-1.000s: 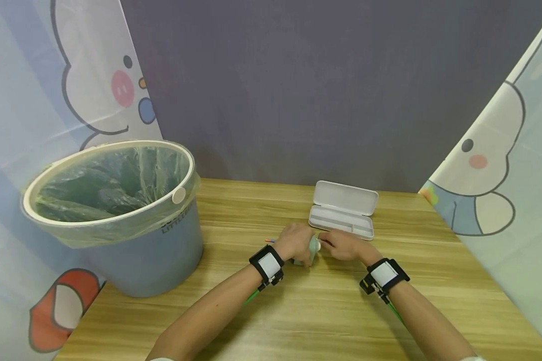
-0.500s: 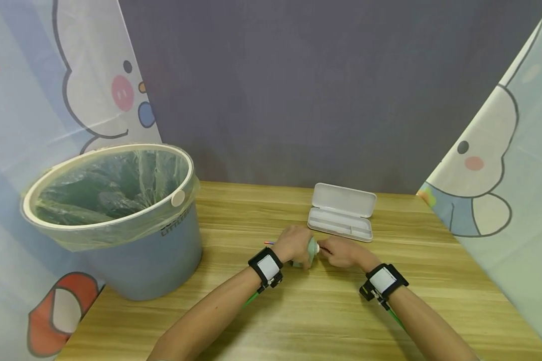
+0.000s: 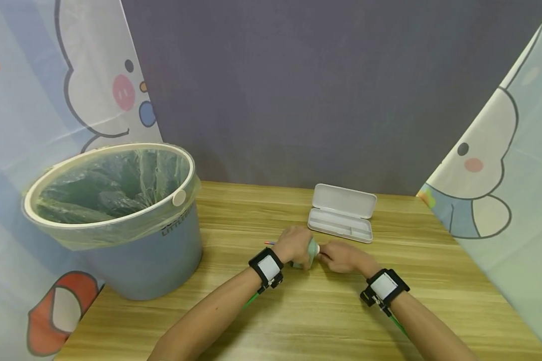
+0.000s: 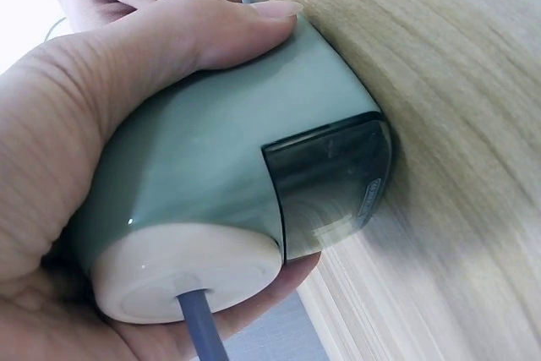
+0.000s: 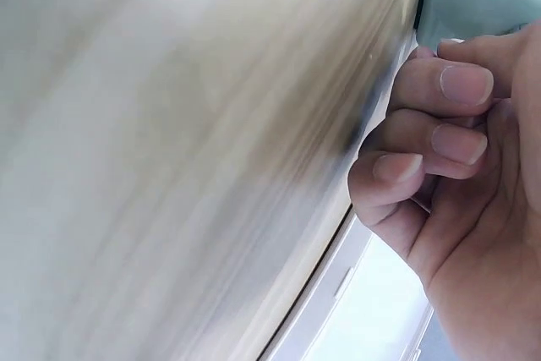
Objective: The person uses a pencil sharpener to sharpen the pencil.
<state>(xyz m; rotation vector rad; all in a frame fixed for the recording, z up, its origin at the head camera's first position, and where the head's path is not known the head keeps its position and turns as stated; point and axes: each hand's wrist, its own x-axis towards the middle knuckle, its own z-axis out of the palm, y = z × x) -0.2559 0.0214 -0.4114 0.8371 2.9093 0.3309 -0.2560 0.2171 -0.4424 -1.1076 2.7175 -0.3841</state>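
Observation:
My left hand (image 3: 293,245) grips a green pencil sharpener (image 4: 211,133) lying on its side against the wooden table, thumb along the near side in the left wrist view. A purple-blue pencil (image 4: 201,327) is inserted in the hole of its white round face. A dark see-through shavings drawer (image 4: 330,183) shows on the body. My right hand (image 3: 343,256) is at the sharpener's other end, by the white collar (image 3: 318,248), its fingers (image 5: 423,124) curled. It pinches the crank there, mostly hidden by the thumb and index finger.
Behind my hands an open white pencil case (image 3: 341,220) with a divided tray lies on the wooden table (image 3: 307,321). A blue bin (image 3: 149,260) lined with a clear bag stands at the left. A grey panel (image 3: 280,90) rises at the back.
My right hand has shifted slightly toward my body at the sharpener's end. My left hand keeps its grip on the sharpener, and the pencil stays in the hole.

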